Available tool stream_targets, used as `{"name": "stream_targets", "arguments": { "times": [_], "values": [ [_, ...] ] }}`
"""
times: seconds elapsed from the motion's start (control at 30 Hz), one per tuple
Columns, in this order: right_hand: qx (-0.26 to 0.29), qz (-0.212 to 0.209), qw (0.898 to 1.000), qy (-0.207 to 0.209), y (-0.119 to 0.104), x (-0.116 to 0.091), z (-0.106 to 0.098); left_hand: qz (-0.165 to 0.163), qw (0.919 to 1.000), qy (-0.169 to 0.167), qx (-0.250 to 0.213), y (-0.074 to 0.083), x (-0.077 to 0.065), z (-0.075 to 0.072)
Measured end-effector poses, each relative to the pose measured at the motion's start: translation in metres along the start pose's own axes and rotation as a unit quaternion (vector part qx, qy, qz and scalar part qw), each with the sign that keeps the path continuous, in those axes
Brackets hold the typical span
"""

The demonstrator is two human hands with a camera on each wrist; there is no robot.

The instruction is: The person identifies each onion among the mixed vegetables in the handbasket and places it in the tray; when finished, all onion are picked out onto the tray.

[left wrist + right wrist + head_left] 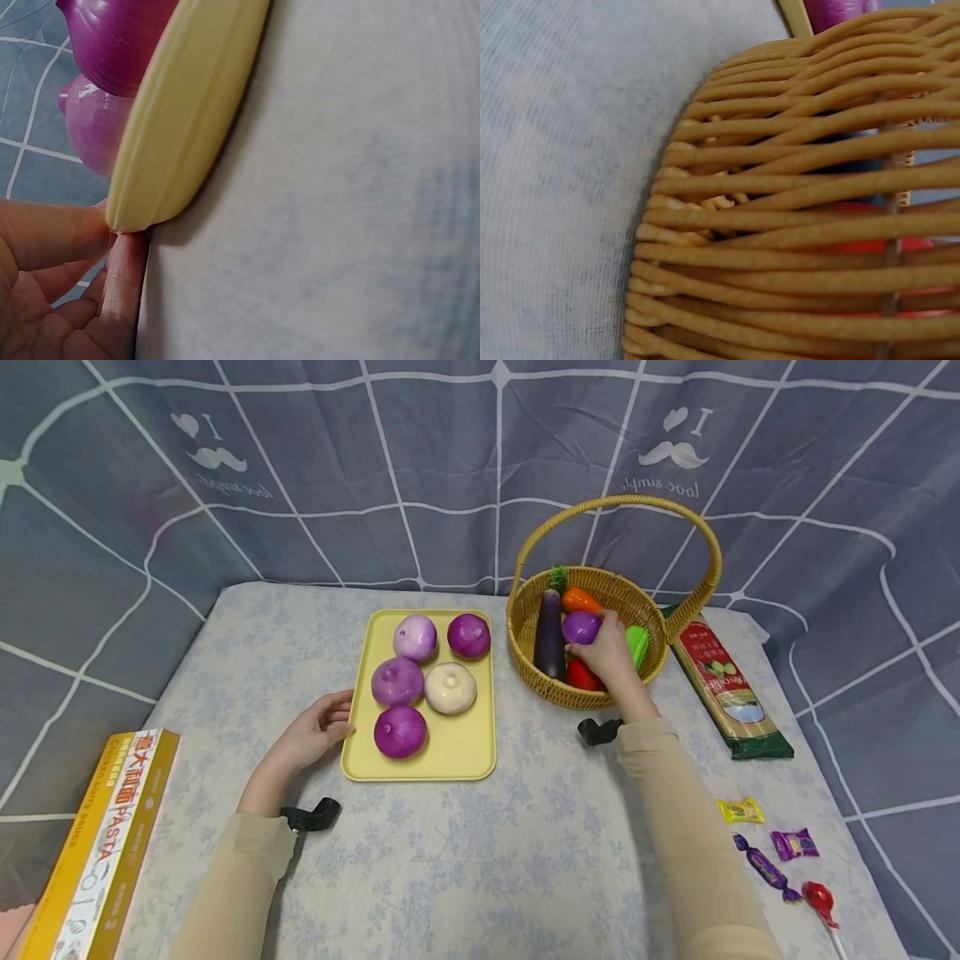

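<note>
My left hand (313, 730) is at the left edge of a yellow tray (457, 762), pinching its rim between thumb (52, 234) and fingers. Several toy onions lie on the tray, mostly purple like the front one (401, 732), plus a white one (450, 688). Over at the wicker basket (558, 692), my right hand (609, 653) reaches inside and grips a small purple onion (581, 627). Around that onion are an eggplant (551, 635), a carrot (581, 600), a red vegetable (582, 676) and a green one (637, 645). The basket wall hides the right hand in the right wrist view.
The basket's tall handle (622, 502) arches above the right hand. Beside the basket lies a red and green packet (723, 681). Wrapped candies (768, 867) and a red lollipop (821, 902) are at the right front, a pasta box (105, 852) at the left.
</note>
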State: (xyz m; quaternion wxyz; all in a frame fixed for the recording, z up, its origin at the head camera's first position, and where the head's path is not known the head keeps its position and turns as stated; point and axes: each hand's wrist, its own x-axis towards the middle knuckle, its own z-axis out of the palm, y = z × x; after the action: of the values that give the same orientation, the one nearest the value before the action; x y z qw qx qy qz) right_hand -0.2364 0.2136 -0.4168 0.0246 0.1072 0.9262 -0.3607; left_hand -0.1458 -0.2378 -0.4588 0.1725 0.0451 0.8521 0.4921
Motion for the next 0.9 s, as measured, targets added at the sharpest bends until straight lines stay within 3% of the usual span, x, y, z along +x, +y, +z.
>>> {"name": "stream_targets", "arguments": {
  "times": [0.27, 0.67, 0.9],
  "values": [
    [-0.007, 0.003, 1.0, 0.014, -0.003, 0.001, 0.002, 0.0, 1.0, 0.002, -0.002, 0.0, 0.0, -0.001],
    [0.044, 0.01, 0.998, 0.052, -0.003, -0.006, -0.001, 0.003, 1.0, -0.004, -0.008, -0.002, 0.0, -0.001],
    [0.084, -0.004, 0.995, 0.059, -0.011, -0.022, -0.008, 0.003, 0.9999, -0.005, -0.012, 0.0, 0.0, -0.001]
  ]
}}
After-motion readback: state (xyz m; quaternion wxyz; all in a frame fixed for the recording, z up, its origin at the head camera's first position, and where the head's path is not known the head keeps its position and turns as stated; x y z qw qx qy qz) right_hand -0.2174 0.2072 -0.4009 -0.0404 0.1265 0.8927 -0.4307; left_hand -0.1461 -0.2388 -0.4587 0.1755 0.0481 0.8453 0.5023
